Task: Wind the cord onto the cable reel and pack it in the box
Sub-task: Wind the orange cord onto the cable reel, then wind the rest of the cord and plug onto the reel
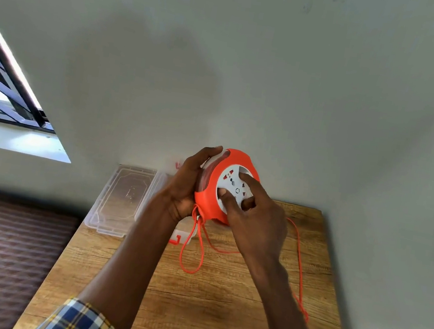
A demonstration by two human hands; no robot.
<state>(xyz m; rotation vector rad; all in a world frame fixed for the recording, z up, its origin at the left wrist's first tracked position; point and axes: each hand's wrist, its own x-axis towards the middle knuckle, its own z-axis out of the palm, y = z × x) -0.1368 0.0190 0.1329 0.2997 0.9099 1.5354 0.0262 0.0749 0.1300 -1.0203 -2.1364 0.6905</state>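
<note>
1 cable reel (206,199), 1 cord (193,247), 1 box (121,201) left of reel | left hand (185,185) clasped round reel rim | right hand (255,220) fingers pressed on reel face

Your near table (216,317) lies bare; loose orange cord (192,255) loops mid-table and trails right; clear box (122,198) fills the far-left corner.

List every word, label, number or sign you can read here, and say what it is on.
None can be read.
Clear lid: embossed marking in the middle, too blurred to read.
Cable reel white socket face: a small ring mark and red shutters, no legible text.
</note>
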